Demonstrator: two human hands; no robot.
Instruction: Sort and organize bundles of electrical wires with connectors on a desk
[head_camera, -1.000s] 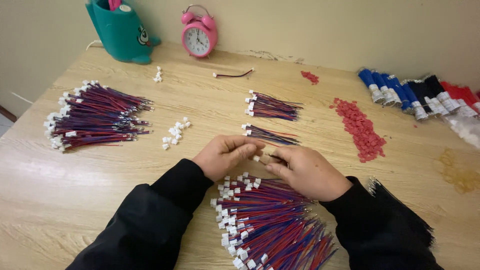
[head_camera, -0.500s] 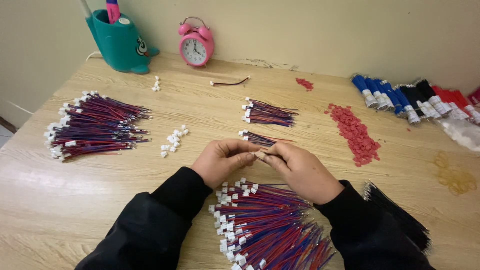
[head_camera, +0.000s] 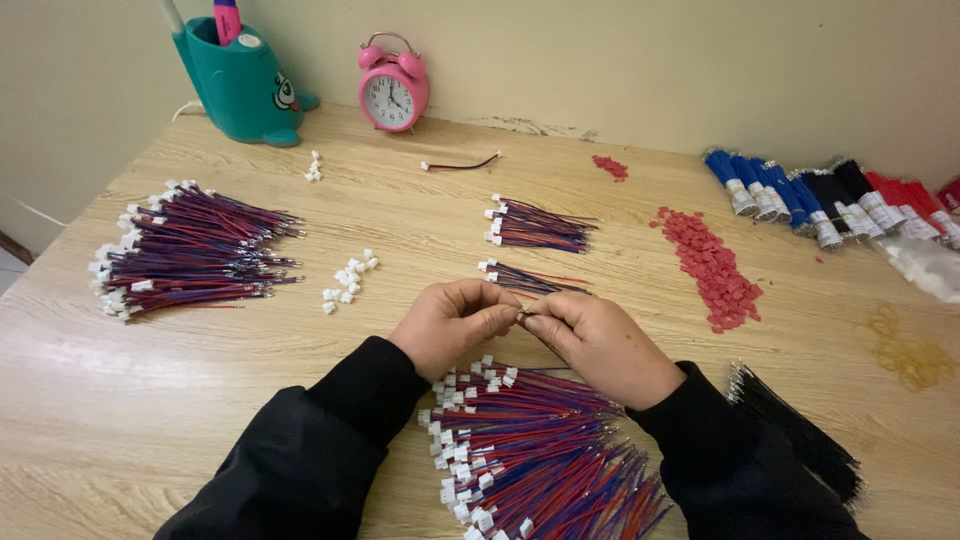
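Seemingly, both hands' fingers (head_camera: 505, 318) pinch one small wire lead (head_camera: 523, 314) between them.

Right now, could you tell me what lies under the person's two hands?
Under the left hand and right hand lies a pile of red-and-blue wires with white connectors. Whatever the fingertips pinch is covered.

Soft, even indoor light falls on the bench (head_camera: 200, 400), with a pale sheen at its left and sharp focus throughout.
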